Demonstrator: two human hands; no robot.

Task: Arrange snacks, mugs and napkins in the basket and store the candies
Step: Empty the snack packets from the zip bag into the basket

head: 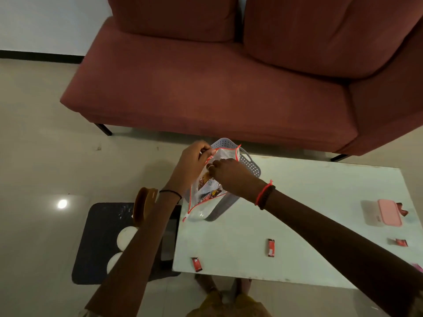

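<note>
Room: pale tiled floor, white wall at the far left. Contents are listed by size.

Sofa (pixel 229 83), dusty red, two back cushions, is set across the far half of the scene on dark legs.

Table (pixel 297 225), white and glossy, is placed near and right, just in front of the sofa.

Mat (pixel 98 239), dark, is laid on the floor to the left of the table; two white round items (pixel 124 240) and a brown curved object (pixel 143 207) are seen on it, partly hidden by an arm.

Basket (pixel 250 164), grey and perforated, is stood at the table's far left corner.

Zip bag (pixel 207 193), clear with a red-orange zipper edge, is held open over the basket's near side; printed snack packets are visible inside.

Pink box (pixel 389 212) is placed at the table's right edge.

Left hand (pixel 194 160) is pinched closed on the bag's upper left rim.

Right hand (pixel 229 171), red thread at the wrist, is closed at the bag's mouth; what its fingers grip cannot be told.

Candies (pixel 271 247), red-wrapped, are scattered along the table's near and right parts, well apart from one another.
</note>
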